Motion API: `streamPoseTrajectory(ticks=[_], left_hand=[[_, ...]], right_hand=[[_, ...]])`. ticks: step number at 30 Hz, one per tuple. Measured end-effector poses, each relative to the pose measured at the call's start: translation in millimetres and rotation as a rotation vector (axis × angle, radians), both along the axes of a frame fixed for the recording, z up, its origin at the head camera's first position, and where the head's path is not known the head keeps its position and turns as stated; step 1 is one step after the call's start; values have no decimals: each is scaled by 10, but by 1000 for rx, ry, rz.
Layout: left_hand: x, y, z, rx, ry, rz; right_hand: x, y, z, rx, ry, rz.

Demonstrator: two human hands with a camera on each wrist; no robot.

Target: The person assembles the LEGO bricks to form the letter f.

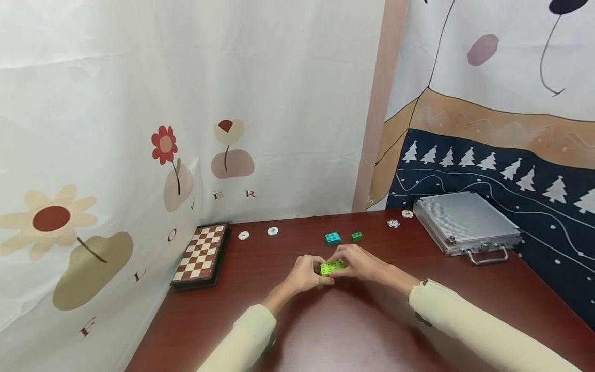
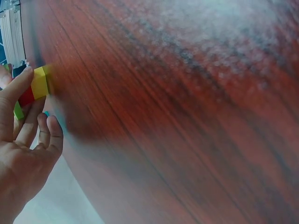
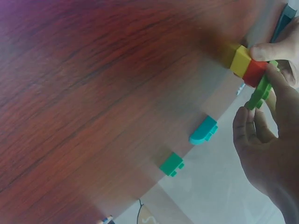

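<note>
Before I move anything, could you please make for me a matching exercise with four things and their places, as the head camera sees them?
Things
1. lime-green brick
2. blue brick
3. checkered board
4. silver case

Places
A. beside the curtain with white trees
B. between the left hand and the right hand
C. on the left side of the table
D. just left of the small green brick

Pairs: 1-B, 2-D, 3-C, 4-A
</note>
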State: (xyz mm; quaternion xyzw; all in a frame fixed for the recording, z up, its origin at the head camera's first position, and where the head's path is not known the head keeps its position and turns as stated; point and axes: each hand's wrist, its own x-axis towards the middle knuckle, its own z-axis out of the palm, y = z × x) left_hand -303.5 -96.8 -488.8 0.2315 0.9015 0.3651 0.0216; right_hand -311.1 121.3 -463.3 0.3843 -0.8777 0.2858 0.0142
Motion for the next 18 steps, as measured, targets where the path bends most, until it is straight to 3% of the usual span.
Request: streamPoseTrajectory(ticks=[7, 18], left_hand=[[-24, 13, -5, -24, 30, 6], [17, -6, -12, 10, -3, -5]], right_hand=[[6, 23, -47, -14, 2, -36], [82, 23, -146, -29, 61, -46]])
